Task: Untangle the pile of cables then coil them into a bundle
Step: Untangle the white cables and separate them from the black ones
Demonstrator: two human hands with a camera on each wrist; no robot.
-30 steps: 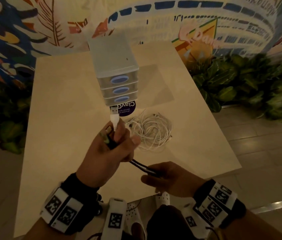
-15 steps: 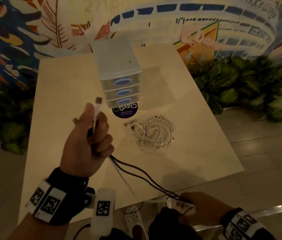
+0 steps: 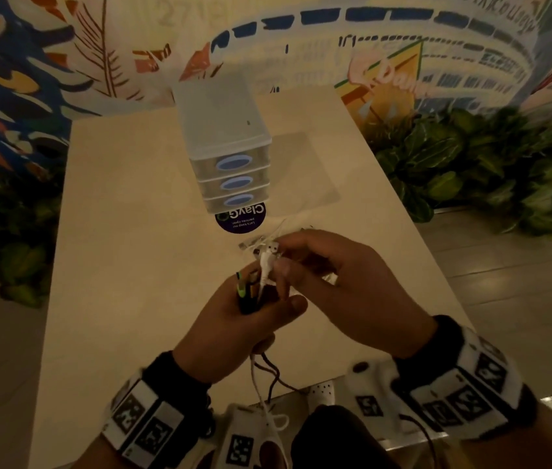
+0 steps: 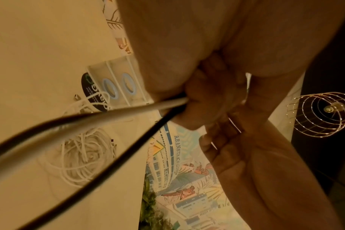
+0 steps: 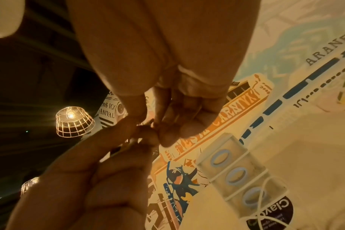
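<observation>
My left hand [image 3: 261,306] grips a bunch of cable ends above the table [image 3: 125,265]: a black plug with a green tip [image 3: 241,288] and a white plug [image 3: 265,262] stick up from the fist. My right hand [image 3: 281,262] meets it and pinches the white plug between thumb and fingertips. Black and white cables [image 3: 262,374] hang from the left fist past the table's front edge; in the left wrist view they [image 4: 100,118] run out of the fist. The pile of white cables [image 4: 83,155] lies on the table, mostly hidden by my right hand in the head view.
A clear three-drawer unit [image 3: 224,147] stands mid-table behind the hands, with a dark round sticker [image 3: 240,218] at its foot. Leafy plants [image 3: 471,170] line the table's right side and a painted wall stands behind. Bare tabletop lies to the left.
My right hand has come up from below the table's front edge to the left hand. The left hand has moved right, over the cable pile, and the stretched cables now hang slack.
</observation>
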